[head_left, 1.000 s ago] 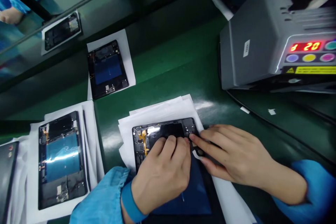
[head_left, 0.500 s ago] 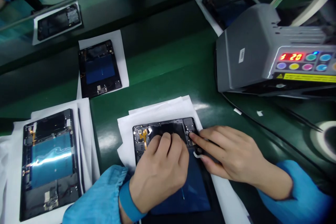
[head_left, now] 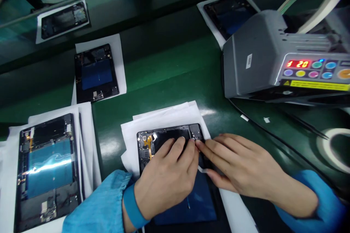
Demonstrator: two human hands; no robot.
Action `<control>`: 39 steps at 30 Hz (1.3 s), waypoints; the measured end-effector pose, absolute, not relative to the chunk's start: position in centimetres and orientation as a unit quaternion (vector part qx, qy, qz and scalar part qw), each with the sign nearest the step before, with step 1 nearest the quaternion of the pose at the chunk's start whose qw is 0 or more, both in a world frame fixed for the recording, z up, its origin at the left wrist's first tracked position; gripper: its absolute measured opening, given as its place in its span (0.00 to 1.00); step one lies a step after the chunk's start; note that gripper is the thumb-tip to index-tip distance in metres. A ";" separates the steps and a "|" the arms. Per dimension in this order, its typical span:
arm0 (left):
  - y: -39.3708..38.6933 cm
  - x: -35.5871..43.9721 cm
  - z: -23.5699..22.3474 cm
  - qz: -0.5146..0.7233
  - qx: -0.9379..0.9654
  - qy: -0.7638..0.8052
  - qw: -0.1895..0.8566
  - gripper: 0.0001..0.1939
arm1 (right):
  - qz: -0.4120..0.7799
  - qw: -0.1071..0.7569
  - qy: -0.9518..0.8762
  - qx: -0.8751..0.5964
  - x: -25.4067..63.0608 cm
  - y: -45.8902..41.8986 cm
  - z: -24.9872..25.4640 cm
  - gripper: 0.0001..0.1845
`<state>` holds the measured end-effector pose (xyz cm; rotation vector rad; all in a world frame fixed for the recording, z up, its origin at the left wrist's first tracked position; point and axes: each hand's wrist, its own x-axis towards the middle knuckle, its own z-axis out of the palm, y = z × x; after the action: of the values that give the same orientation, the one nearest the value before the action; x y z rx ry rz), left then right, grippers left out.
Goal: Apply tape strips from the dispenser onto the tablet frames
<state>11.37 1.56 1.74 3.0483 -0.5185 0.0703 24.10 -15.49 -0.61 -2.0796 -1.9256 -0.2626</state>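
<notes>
An opened tablet lies in front of me, its inner parts and blue battery area showing. My left hand, with a blue wristband, rests over its upper middle, fingers bent and fingertips together near the right edge. What they pinch, if anything, is hidden. From the right, my right hand reaches in, its index fingertip meeting my left fingertips at the tablet's right side. A small white strip curls at the right thumb tip, apparently held there. An orange flex cable shows at the tablet's upper left.
White sheets lie under the tablet. Another opened tablet sits on sheets at left; more tablets lie farther back. At right stand a grey tape dispenser with a lit display, a tape roll, tweezers and a black cable.
My left fingers have shifted right to meet the right index fingertip at the tablet's right side. The white strip has moved slightly left and down with my right thumb. The view has shifted a little.
</notes>
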 end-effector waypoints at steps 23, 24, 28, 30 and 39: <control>1.3 11.2 1.8 0.040 0.986 -0.159 0.017 0.20 | -0.101 0.172 -0.618 -0.760 24.1 -14.2 -0.5 0.07; 1.3 11.2 1.8 0.038 0.987 -0.158 0.019 0.21 | -0.099 0.167 -0.621 -0.759 24.1 -14.1 -0.4 0.07; 1.3 11.2 1.7 0.028 0.988 -0.152 0.028 0.21 | -0.087 0.127 -0.640 -0.753 23.9 -14.0 0.0 0.08; 1.3 11.3 1.7 0.021 0.988 -0.152 0.030 0.22 | -0.086 0.099 -0.649 -0.749 23.6 -14.0 0.1 0.10; 1.6 11.4 1.9 0.004 0.988 -0.153 0.014 0.20 | -0.081 0.197 -0.607 -0.766 23.1 -18.9 -0.5 0.22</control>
<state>11.41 1.55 1.91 3.0776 -0.4759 0.0127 23.05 -18.95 -0.47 -2.1439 -1.6996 -0.2276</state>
